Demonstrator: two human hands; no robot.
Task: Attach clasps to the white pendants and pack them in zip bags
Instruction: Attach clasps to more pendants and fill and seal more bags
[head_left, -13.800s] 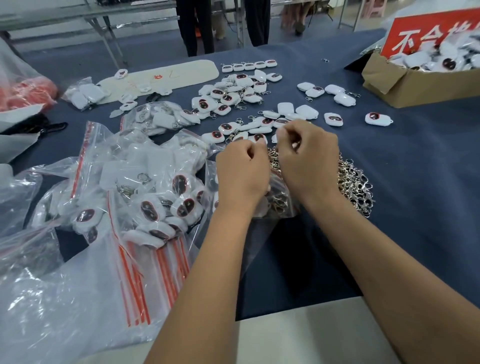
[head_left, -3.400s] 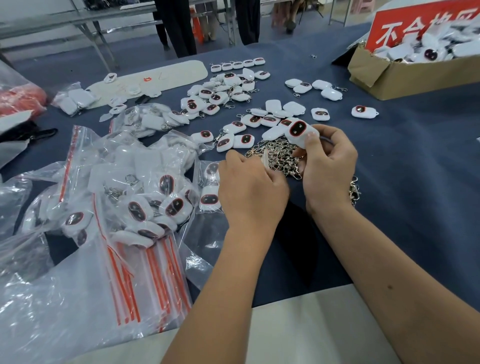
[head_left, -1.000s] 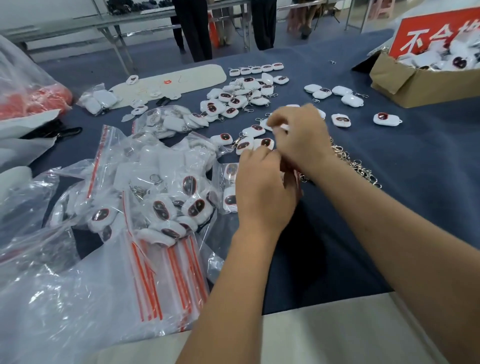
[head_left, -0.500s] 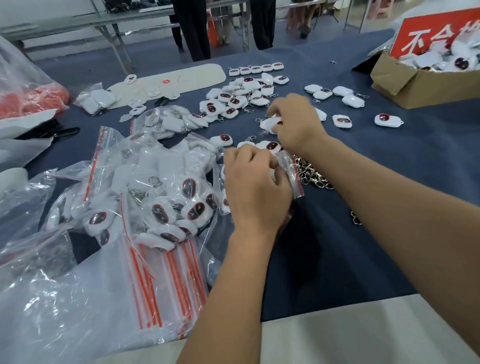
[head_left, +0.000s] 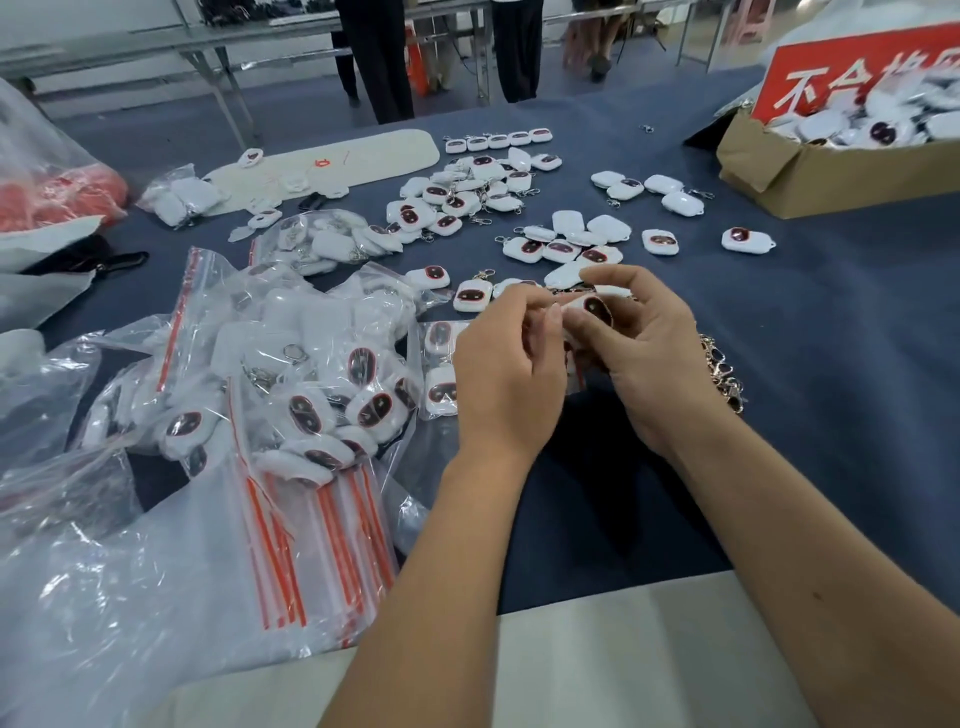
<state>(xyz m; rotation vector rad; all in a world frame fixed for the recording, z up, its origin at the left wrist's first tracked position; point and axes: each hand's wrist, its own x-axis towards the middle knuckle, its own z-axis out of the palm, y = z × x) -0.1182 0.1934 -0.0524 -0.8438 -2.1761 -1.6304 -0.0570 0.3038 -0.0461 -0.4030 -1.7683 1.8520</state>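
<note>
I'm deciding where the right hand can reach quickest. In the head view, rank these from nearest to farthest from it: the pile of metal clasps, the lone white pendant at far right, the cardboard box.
1. Pile of metal clasps: just right of the right hand.
2. Lone white pendant: farther back, to the right.
3. Cardboard box: far right corner of the table.

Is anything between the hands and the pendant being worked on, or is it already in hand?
Nothing visible stands between them. The right hand already pinches the white pendant above the blue table, and the left hand meets it at its left end. Whether a clasp is there cannot be told.
</note>
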